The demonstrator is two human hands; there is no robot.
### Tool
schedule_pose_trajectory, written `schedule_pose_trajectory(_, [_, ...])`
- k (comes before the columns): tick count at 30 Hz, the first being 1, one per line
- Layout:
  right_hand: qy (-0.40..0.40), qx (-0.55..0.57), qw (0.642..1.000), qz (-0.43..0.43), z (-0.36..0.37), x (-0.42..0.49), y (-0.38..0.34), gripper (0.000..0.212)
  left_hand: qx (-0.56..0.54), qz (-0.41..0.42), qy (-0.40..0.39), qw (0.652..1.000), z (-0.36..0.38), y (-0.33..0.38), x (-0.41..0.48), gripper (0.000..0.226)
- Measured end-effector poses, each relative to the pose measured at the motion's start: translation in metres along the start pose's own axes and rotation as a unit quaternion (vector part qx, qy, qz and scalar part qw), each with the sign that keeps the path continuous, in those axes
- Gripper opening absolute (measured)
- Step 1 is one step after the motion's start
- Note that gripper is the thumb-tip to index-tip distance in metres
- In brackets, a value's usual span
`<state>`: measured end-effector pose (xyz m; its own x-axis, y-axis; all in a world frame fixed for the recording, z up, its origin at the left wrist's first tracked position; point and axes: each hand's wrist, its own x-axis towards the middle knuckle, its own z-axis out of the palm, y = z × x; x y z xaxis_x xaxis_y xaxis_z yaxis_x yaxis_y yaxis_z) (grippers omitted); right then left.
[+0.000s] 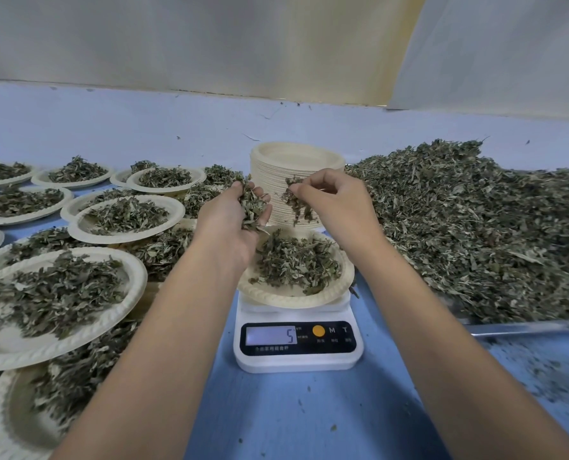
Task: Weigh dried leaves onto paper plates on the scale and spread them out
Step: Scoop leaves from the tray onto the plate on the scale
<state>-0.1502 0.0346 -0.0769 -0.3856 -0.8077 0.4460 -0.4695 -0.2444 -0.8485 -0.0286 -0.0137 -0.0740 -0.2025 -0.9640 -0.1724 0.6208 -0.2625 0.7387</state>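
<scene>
Fingers (304, 187) of right hand (338, 202) pinch dried leaves (296, 204); left hand (230, 224) grips more above plate (286, 298).

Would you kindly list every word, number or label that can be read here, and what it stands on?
"5": lit display of the white digital kitchen scale.
"M": the scale's black front panel, right of the round orange button.
"T": same panel, right of the "M".
Small print under the buttons and below the display: too blurred to read.

Both bare forearms (163, 327) stretch toward frame centre — left hand (230, 220) cupped, fingers curled round dried leaves (254, 203); right hand (334, 197) just beside it, knuckles up, pinching more of them.
</scene>
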Motion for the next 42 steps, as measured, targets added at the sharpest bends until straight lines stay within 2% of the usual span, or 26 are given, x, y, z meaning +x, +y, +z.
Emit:
schedule_pose_trajectory(10, [-0.037, 0.011, 0.999, 0.004, -0.001, 0.002, 0.000, 0.025, 0.003, -0.003, 0.004, 1.000, 0.001, 0.000, -0.002, 0.021])
schedule_pose_trajectory(15, [-0.031, 0.017, 0.999, -0.005, 0.001, 0.001, -0.002, 0.012, 0.014, -0.005, 0.000, 1.000, 0.003, -0.001, -0.005, 0.024])
schedule_pose_trajectory(17, [-0.049, 0.027, 0.998, -0.012, 0.003, -0.001, -0.004, 0.009, 0.018, -0.005, -0.001, 1.000, 0.004, -0.002, -0.006, 0.022])
schedule_pose_trajectory(19, [-0.076, 0.039, 0.996, -0.017, 0.007, -0.003, -0.007, 0.015, 0.021, -0.008, 0.003, 1.000, 0.006, -0.004, -0.006, 0.019])
schedule_pose_trajectory(22, [-0.102, 0.048, 0.993, -0.024, 0.015, -0.007, -0.009, 0.019, 0.033, -0.012, 0.001, 0.999, 0.010, -0.007, -0.007, 0.029])
schedule_pose_trajectory(28, [-0.064, 0.032, 0.997, -0.035, 0.020, -0.006, -0.007, 0.027, 0.028, -0.018, -0.001, 0.999, 0.012, -0.011, -0.010, 0.030])
schedule_pose_trajectory(37, [0.003, 0.087, 0.996, -0.023, 0.011, -0.002, -0.009, 0.018, 0.002, -0.020, 0.024, 1.000, 0.001, 0.001, -0.005, 0.018])
schedule_pose_trajectory(42, [0.002, 0.086, 0.996, -0.004, 0.003, -0.001, -0.008, 0.013, -0.017, -0.014, 0.024, 0.999, -0.004, 0.007, 0.000, 0.021])
